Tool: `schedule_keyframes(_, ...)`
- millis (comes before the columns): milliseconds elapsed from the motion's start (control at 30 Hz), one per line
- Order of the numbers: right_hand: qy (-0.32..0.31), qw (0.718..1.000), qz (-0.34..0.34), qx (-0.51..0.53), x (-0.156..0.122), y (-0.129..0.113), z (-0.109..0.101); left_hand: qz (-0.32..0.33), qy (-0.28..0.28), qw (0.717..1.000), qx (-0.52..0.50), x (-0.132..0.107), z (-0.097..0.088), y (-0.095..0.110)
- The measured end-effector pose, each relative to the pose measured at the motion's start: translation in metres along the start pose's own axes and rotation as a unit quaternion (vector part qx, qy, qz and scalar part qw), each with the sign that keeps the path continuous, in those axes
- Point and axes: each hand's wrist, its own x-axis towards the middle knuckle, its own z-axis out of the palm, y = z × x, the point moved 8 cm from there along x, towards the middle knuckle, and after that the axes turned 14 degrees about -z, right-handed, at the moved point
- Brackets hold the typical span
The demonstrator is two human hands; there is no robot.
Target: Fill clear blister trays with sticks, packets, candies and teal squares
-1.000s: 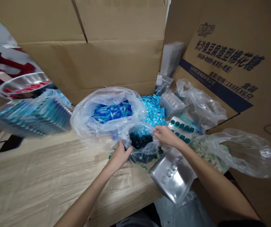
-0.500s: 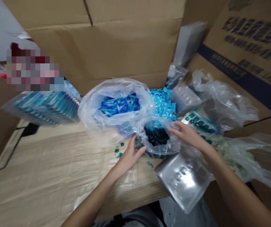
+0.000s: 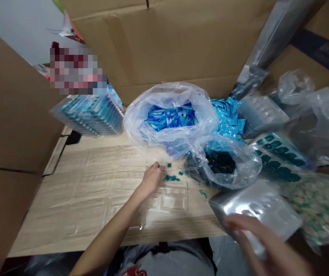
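Note:
My left hand [image 3: 153, 178] is low over the table with its fingers curled in, close beside several small dark-green pieces [image 3: 171, 178]. Whatever its fingertips may hold is hidden. Under and around that wrist, clear plastic blister trays [image 3: 170, 197] lie flat on the wood. My right hand [image 3: 263, 241] is smeared by motion at the lower right, in front of a stack of clear plastic trays [image 3: 263, 205]; its grip does not show. Between the hands, farther back, an open clear bag [image 3: 247, 168] contains dark-green pieces [image 3: 220, 161].
A larger clear bag [image 3: 135, 119] of blue-and-white strips stands at the back, with light-blue packets [image 3: 229, 115] beside it. Filled trays [image 3: 92, 113] are stacked back left. A tray of green pieces [image 3: 282, 153] and a bag of pale-green pieces [image 3: 316, 207] lie right. Cardboard walls [image 3: 167, 46] enclose the table.
Both hands have left the bag of dark-green pieces. My left hand has moved left to the loose green pieces, my right hand down toward the tray stack. The view has shifted left.

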Motion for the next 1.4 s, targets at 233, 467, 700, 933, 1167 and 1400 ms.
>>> schedule_keyframes(233, -0.123, 0.981, -0.139, -0.057, -0.033, -0.018, 0.172, 0.028, -0.079, 0.996, 0.010, 0.014, 0.011, -0.013)
schedule_keyframes(467, -0.131, 0.978, -0.152, -0.065, -0.080, -0.022, 0.155, 0.042, -0.099, 0.994, 0.020, 0.019, 0.026, 0.001)
schedule_keyframes(700, -0.102, 0.986, 0.032, -0.130, -0.054, 0.012, 0.157, 0.066, -0.050, 0.995, 0.053, 0.003, 0.035, 0.023)
schedule_keyframes(933, -0.128, 0.964, 0.176, -0.154, -0.009, 0.038, 0.180, 0.071, 0.060, 0.990, 0.111, -0.003, 0.049, 0.047)
schedule_keyframes(1167, -0.139, 0.979, 0.146, 0.030, 0.001, 0.037, 0.176, 0.124, 0.083, 0.977, 0.152, 0.004, 0.049, 0.027)
schedule_keyframes(1400, -0.073, 0.936, 0.185, 0.292, 0.011, 0.049, 0.196, 0.152, 0.135, 0.967, 0.153, 0.013, 0.035, 0.019)
